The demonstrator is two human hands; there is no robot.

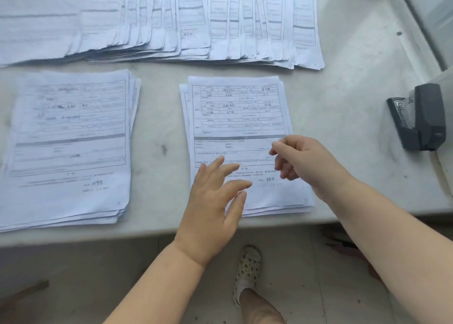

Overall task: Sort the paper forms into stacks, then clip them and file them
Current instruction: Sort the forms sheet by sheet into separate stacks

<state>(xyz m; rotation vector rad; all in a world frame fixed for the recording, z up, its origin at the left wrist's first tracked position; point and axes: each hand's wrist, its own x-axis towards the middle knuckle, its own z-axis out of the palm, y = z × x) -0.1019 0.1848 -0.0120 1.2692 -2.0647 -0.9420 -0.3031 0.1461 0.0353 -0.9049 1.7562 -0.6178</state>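
White forms (239, 127) stacked for sorting; left hand (215, 201) spread flat to steady them, right hand (304, 159) loosely curled above, grasping nothing.

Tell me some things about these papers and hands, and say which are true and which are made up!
1. Both hands are over the middle stack of forms. True.
2. The left hand has its fingers spread out. True.
3. The stapler sits on the left stack. False: it stands on the table at the far right, away from the papers.
4. The right hand holds a pen. False: no pen shows; its fingers are curled, and whether they pinch anything is unclear.
5. A fanned row of forms lies along the back. True.
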